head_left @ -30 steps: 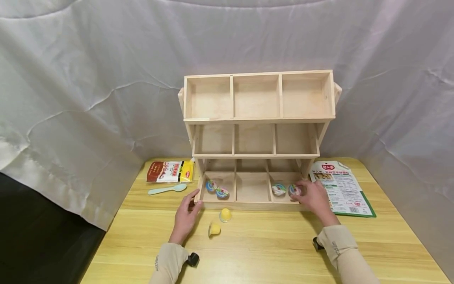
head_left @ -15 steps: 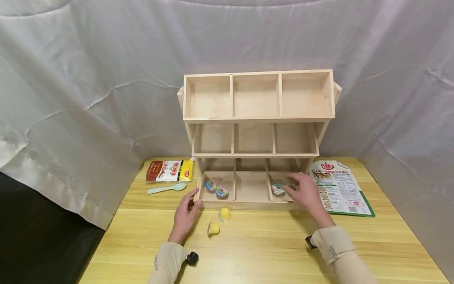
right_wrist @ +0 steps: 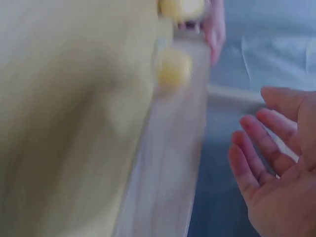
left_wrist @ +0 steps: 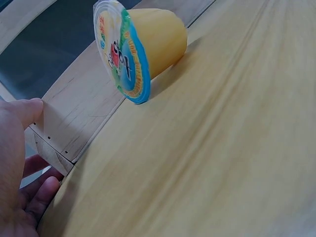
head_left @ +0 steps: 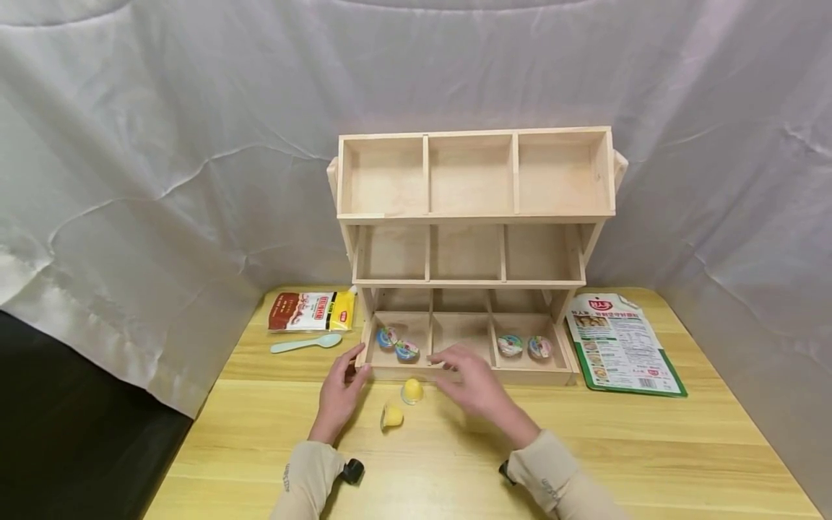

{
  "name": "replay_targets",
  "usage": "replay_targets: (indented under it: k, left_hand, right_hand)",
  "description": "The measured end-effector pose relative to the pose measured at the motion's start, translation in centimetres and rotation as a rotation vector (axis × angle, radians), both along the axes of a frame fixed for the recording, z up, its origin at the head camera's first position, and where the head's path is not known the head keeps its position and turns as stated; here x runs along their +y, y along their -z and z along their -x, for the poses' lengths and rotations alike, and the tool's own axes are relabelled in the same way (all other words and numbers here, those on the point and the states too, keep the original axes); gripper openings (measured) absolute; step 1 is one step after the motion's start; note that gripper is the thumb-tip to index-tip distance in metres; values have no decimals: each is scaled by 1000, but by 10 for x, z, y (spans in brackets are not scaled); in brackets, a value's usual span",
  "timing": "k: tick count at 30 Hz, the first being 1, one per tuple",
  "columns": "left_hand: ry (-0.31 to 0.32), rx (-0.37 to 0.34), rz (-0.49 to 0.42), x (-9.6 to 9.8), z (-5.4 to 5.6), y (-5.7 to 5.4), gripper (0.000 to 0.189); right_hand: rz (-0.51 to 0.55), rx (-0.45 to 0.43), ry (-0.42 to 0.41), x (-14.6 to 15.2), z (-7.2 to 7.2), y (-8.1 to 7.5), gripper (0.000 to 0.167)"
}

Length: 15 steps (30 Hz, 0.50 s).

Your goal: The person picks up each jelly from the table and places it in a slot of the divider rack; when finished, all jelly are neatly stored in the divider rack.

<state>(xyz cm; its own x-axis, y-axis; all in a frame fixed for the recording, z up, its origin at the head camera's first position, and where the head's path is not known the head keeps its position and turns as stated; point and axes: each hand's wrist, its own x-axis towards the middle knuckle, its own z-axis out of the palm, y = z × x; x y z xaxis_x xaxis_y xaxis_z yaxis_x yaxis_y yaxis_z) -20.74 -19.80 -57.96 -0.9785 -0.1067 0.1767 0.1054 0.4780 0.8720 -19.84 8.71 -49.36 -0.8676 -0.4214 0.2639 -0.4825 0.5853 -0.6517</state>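
Observation:
My left hand (head_left: 339, 397) holds the front left corner of a three-tier wooden rack (head_left: 455, 375); in the left wrist view its thumb (left_wrist: 30, 109) lies on the front board. My right hand (head_left: 473, 383) hovers before the bottom tier, fingers spread and slightly bent, with nothing in it. Two yellow jelly cups (head_left: 412, 391) are on the table between the hands; the nearer jelly cup (head_left: 392, 417) lies on its side, its printed lid visible in the left wrist view. Two jelly cups (head_left: 406, 350) sit in the bottom left compartment and two jelly cups (head_left: 510, 346) in the bottom right one.
Left of the rack lie a red and yellow food packet (head_left: 312, 312) and a pale green spoon (head_left: 307, 344). A white and green food pouch (head_left: 627, 350) lies to its right. Grey curtain (head_left: 195, 108) encloses the table's back and sides.
My right hand has let go of the jelly cup in the bottom right compartment and moved left toward the yellow cups. The left hand stays at the rack's corner.

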Motion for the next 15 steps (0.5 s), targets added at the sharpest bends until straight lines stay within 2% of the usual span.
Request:
replay_targets:
  k: [3,6,10,15]
  left_hand:
    - [-6,14,8,1,0,0,47]
    - [-3,20,12,2,0,1,48]
    - [2,10,12,2,-1,2,49]
    - [-1,-4,8,0,-1,1,48]
  right_hand:
    - [-64,-24,-110,-21,-6,7,38]
    - [-151,-16,-182,-34,-9,15,39]
    - [-218,-3,-214,-44,-8,22,38]
    - [-241,2,-211,-46,-5,27,34]
